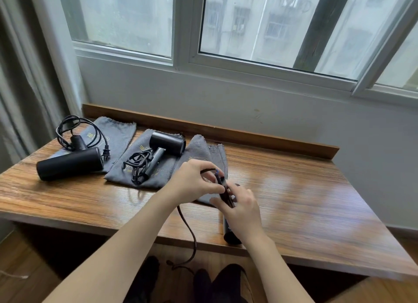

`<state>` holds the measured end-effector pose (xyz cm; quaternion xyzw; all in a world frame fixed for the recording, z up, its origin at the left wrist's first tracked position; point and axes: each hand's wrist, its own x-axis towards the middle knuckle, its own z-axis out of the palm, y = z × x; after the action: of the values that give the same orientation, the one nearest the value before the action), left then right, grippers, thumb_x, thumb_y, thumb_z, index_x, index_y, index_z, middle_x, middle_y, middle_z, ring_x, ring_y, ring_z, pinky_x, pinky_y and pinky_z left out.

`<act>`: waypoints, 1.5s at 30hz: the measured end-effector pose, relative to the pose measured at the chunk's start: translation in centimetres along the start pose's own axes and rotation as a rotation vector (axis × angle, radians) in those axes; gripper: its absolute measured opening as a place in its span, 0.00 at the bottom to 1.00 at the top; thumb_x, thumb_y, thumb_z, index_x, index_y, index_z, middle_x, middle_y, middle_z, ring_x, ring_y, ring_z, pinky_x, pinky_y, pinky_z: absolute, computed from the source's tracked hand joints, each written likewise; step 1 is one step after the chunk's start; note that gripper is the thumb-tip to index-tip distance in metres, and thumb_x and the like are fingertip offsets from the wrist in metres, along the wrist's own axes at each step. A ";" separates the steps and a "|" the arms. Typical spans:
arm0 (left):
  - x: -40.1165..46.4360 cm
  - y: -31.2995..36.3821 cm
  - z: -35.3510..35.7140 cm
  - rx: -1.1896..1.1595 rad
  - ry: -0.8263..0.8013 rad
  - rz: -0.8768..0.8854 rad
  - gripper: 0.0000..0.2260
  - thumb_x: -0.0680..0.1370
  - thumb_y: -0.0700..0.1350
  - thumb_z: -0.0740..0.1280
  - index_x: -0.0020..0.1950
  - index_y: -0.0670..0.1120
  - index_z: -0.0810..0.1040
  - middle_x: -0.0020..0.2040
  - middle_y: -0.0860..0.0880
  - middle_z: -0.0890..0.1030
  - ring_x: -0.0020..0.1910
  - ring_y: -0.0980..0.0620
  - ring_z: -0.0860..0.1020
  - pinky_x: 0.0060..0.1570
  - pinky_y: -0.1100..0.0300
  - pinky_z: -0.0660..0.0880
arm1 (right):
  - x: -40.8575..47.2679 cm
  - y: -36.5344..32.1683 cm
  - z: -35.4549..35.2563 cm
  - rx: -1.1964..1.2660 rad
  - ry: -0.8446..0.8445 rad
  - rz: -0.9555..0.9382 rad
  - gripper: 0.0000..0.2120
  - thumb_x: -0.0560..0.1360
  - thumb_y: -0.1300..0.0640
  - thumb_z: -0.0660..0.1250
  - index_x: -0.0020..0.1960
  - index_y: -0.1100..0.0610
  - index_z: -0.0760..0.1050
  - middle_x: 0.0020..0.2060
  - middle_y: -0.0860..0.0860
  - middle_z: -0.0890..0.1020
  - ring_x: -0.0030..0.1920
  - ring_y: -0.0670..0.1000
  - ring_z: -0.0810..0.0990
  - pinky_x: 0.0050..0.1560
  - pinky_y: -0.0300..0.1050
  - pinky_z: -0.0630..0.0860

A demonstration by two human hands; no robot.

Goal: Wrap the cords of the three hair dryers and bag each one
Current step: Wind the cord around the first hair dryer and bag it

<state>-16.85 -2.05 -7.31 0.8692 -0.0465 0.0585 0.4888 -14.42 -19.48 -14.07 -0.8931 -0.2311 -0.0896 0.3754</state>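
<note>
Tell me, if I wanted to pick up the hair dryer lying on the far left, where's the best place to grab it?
Probably round the barrel of the left hair dryer, coming down from above. It lies flat on its side across the table, long, round and fully exposed. The handle points away toward the window with the loose cord looped around it, so it is harder to grip cleanly.

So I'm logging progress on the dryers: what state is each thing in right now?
Left dryer: on its bag, unbagged, cord loose.
Middle dryer: on its bag, unbagged, cord bunched.
Third dryer: held in right hand, unbagged.
Its cord: partly wound, rest hanging off the table.
Left hand: pinching the cord.
Three bags: flat, nothing inside.
</note>
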 end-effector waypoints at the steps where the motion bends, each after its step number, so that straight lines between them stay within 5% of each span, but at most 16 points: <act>1: -0.1 -0.2 0.0 -0.050 0.003 0.005 0.09 0.69 0.43 0.78 0.47 0.51 0.82 0.39 0.50 0.85 0.37 0.58 0.82 0.39 0.61 0.76 | -0.2 0.0 -0.1 0.058 -0.020 0.012 0.18 0.71 0.29 0.61 0.58 0.32 0.74 0.45 0.42 0.79 0.51 0.45 0.71 0.46 0.38 0.68; 3: -0.3 -0.6 -0.1 -0.123 0.029 0.001 0.07 0.70 0.40 0.76 0.45 0.47 0.82 0.38 0.47 0.85 0.38 0.52 0.83 0.36 0.57 0.78 | -0.6 0.4 -0.1 0.120 -0.009 0.086 0.22 0.69 0.28 0.58 0.61 0.31 0.72 0.55 0.43 0.79 0.60 0.47 0.70 0.55 0.38 0.67; 6: -0.5 -1.1 0.0 -0.220 0.033 -0.027 0.07 0.70 0.37 0.76 0.46 0.43 0.82 0.38 0.44 0.85 0.38 0.46 0.84 0.41 0.49 0.81 | -1.1 1.3 0.5 0.047 0.026 0.364 0.49 0.62 0.20 0.55 0.76 0.45 0.61 0.75 0.50 0.61 0.76 0.54 0.56 0.73 0.54 0.60; 9: -0.5 -1.3 0.1 -0.263 0.049 -0.015 0.07 0.70 0.35 0.76 0.45 0.41 0.82 0.38 0.42 0.85 0.36 0.45 0.83 0.43 0.46 0.81 | -1.2 1.4 0.9 0.363 -0.062 0.548 0.61 0.56 0.17 0.62 0.80 0.48 0.51 0.78 0.49 0.61 0.77 0.52 0.60 0.75 0.57 0.60; 15: -0.7 -0.2 0.4 -0.352 0.087 0.075 0.07 0.69 0.33 0.74 0.44 0.41 0.81 0.41 0.41 0.84 0.35 0.43 0.84 0.47 0.53 0.80 | -1.6 2.2 1.0 0.901 0.068 0.698 0.53 0.56 0.32 0.77 0.73 0.55 0.66 0.64 0.53 0.79 0.63 0.55 0.78 0.66 0.56 0.73; 18: -0.8 1.3 -0.1 -0.441 0.134 0.118 0.07 0.71 0.27 0.72 0.46 0.35 0.80 0.39 0.41 0.83 0.34 0.46 0.83 0.43 0.58 0.80 | -1.7 2.1 0.7 1.132 0.080 0.702 0.33 0.66 0.44 0.73 0.66 0.59 0.73 0.56 0.59 0.84 0.53 0.57 0.84 0.54 0.53 0.79; 22: -1.1 3.3 -1.3 -0.549 0.132 0.102 0.09 0.72 0.28 0.71 0.50 0.38 0.81 0.41 0.39 0.81 0.38 0.47 0.82 0.40 0.57 0.81 | -1.9 1.3 0.2 1.435 0.032 0.650 0.29 0.73 0.46 0.67 0.68 0.63 0.72 0.54 0.64 0.82 0.48 0.62 0.82 0.49 0.54 0.80; 24: -1.3 3.8 -2.7 -0.487 0.050 0.066 0.06 0.75 0.39 0.72 0.51 0.41 0.82 0.37 0.42 0.81 0.35 0.47 0.81 0.38 0.54 0.82 | -1.7 1.3 0.1 1.466 0.106 0.618 0.33 0.72 0.47 0.70 0.70 0.64 0.69 0.51 0.62 0.81 0.43 0.60 0.82 0.43 0.51 0.81; 27: -1.6 4.1 -4.9 -0.385 -0.032 -0.023 0.18 0.77 0.55 0.63 0.48 0.41 0.83 0.39 0.44 0.85 0.27 0.51 0.77 0.29 0.60 0.77 | -1.1 1.8 -0.3 1.459 0.209 0.593 0.37 0.69 0.46 0.74 0.71 0.61 0.68 0.51 0.60 0.80 0.43 0.56 0.81 0.42 0.51 0.81; 33: -1.8 3.8 -7.6 -0.201 0.007 -0.041 0.14 0.79 0.43 0.69 0.33 0.50 0.84 0.28 0.51 0.79 0.24 0.56 0.65 0.24 0.66 0.62 | -0.5 2.1 -2.3 1.288 0.250 0.514 0.26 0.69 0.50 0.71 0.66 0.54 0.73 0.53 0.58 0.81 0.47 0.57 0.81 0.44 0.53 0.79; 39: -1.4 3.0 -8.1 0.205 0.039 0.037 0.06 0.74 0.44 0.74 0.37 0.51 0.83 0.30 0.57 0.80 0.28 0.63 0.73 0.32 0.68 0.70 | -0.4 0.9 -3.4 1.115 0.380 0.468 0.13 0.76 0.56 0.69 0.58 0.45 0.77 0.55 0.54 0.81 0.51 0.55 0.81 0.52 0.56 0.79; 45: -1.3 0.3 -6.3 0.500 0.424 0.359 0.04 0.73 0.40 0.75 0.40 0.47 0.82 0.36 0.58 0.80 0.34 0.60 0.77 0.39 0.60 0.77 | -0.1 -0.2 -4.3 1.141 0.371 0.492 0.12 0.76 0.57 0.68 0.58 0.45 0.76 0.53 0.54 0.81 0.50 0.56 0.81 0.47 0.52 0.79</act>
<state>-18.51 3.21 -3.98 0.9082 -0.0801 0.3318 0.2422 -14.57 -22.44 -11.02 -0.5497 0.0378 -0.0168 0.8343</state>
